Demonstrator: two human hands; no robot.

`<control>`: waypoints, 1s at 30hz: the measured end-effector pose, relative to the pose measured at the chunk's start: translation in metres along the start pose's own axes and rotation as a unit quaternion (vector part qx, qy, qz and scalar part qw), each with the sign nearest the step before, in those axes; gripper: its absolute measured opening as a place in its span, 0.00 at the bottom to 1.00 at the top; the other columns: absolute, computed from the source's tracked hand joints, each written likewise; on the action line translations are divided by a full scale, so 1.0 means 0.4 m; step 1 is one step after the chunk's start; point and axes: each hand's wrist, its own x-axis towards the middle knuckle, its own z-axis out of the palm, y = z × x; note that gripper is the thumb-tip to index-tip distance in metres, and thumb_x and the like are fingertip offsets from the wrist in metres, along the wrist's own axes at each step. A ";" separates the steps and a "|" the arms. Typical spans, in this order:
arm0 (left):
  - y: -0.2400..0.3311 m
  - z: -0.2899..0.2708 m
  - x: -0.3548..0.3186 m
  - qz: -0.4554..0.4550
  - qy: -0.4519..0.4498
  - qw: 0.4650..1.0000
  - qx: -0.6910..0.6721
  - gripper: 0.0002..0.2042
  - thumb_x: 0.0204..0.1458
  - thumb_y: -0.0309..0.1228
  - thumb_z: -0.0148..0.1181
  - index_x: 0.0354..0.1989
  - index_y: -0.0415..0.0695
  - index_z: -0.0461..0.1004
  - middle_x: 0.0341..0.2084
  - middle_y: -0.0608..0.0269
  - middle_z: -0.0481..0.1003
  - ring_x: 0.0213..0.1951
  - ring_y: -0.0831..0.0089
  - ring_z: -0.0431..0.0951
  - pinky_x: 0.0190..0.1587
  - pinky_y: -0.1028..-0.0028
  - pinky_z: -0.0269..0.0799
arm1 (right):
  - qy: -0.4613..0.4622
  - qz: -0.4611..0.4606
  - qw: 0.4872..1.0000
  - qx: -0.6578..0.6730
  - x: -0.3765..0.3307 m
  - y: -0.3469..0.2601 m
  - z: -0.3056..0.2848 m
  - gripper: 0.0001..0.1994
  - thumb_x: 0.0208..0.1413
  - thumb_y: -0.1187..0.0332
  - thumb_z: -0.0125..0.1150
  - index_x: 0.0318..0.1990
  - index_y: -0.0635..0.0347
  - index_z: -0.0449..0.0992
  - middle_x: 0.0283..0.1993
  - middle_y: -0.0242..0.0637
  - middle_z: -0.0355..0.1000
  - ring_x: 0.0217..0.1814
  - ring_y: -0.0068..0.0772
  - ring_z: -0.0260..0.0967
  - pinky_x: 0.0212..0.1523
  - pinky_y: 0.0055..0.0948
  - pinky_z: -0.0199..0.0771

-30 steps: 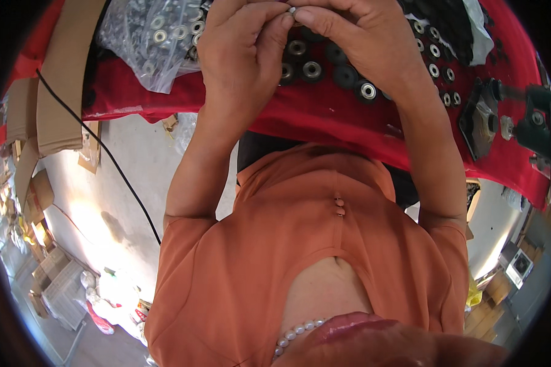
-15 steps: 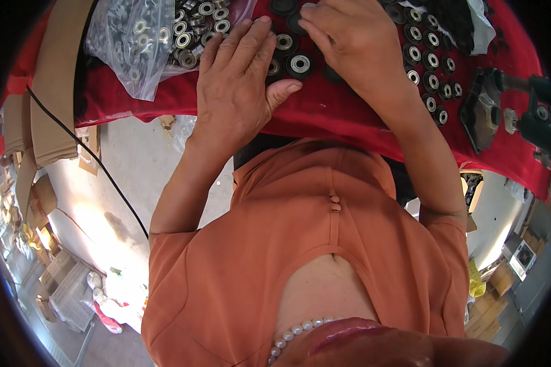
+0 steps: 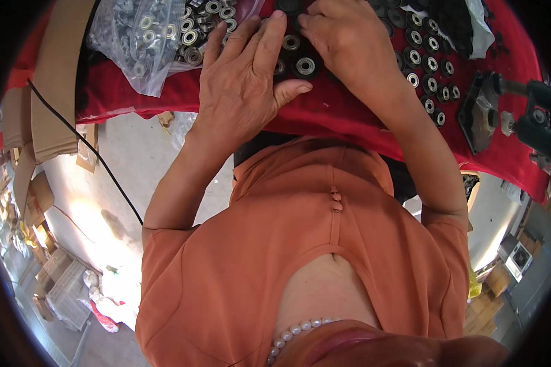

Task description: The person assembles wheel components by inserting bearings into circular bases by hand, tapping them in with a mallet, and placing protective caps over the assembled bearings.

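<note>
My left hand (image 3: 236, 95) lies palm down with fingers stretched over the near edge of a group of black round pieces. Just beyond its thumb sits a silver ball bearing (image 3: 305, 60) seated in a black round piece, with another bearing (image 3: 291, 43) behind it. My right hand (image 3: 352, 49) is curled, its thumb and fingers drawn together beside a plain black round piece (image 3: 288, 7) at the top edge. Whatever its fingertips hold is hidden. To the right of that hand stand rows of black round pieces with bearings in them (image 3: 430, 84).
A clear plastic bag (image 3: 150, 79) of bearings lies at the left, with loose bearings (image 3: 190, 38) spilling beside it. A dark green metal press-like tool (image 3: 536, 116) stands at the right of the red cloth (image 3: 361, 116). Cardboard (image 3: 52, 92) and a black cable (image 3: 107, 165) are on the left.
My left hand has slid slightly to the right, its thumb reaching farther that way. My right fingertips have come down a little toward me and are more curled.
</note>
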 end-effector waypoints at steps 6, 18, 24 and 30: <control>-0.016 0.026 -0.032 -0.007 0.022 0.999 -0.034 0.45 0.51 0.61 0.59 0.69 0.37 0.61 0.54 0.51 0.76 0.59 0.51 0.72 0.64 0.47 0.61 | -0.014 -0.011 0.999 -0.035 0.022 -0.050 -0.039 0.09 0.54 0.70 0.55 0.38 0.62 0.80 0.38 0.36 0.69 0.43 0.38 0.68 0.48 0.36 0.64; -0.003 0.019 -0.018 -0.012 0.030 0.999 -0.023 0.42 0.55 0.61 0.57 0.70 0.41 0.60 0.59 0.54 0.73 0.63 0.52 0.70 0.68 0.47 0.56 | -0.103 0.105 0.989 -0.030 0.009 -0.067 -0.065 0.10 0.53 0.71 0.60 0.41 0.58 0.83 0.43 0.32 0.74 0.48 0.37 0.70 0.54 0.44 0.59; -0.005 -0.079 0.011 -0.159 0.156 0.968 -0.115 0.27 0.46 0.33 0.73 0.54 0.37 0.73 0.46 0.46 0.76 0.47 0.47 0.75 0.55 0.53 0.66 | -0.148 0.169 0.975 0.005 0.036 -0.073 -0.079 0.10 0.52 0.71 0.63 0.43 0.55 0.82 0.43 0.33 0.75 0.48 0.39 0.70 0.51 0.43 0.60; -0.152 -0.076 -0.035 -0.112 0.071 0.978 0.160 0.11 0.54 0.30 0.66 0.45 0.43 0.82 0.41 0.58 0.79 0.43 0.56 0.77 0.46 0.62 0.73 | -0.233 0.053 0.971 0.026 0.148 -0.142 0.032 0.03 0.53 0.69 0.61 0.33 0.56 0.79 0.37 0.37 0.74 0.47 0.38 0.72 0.46 0.41 0.64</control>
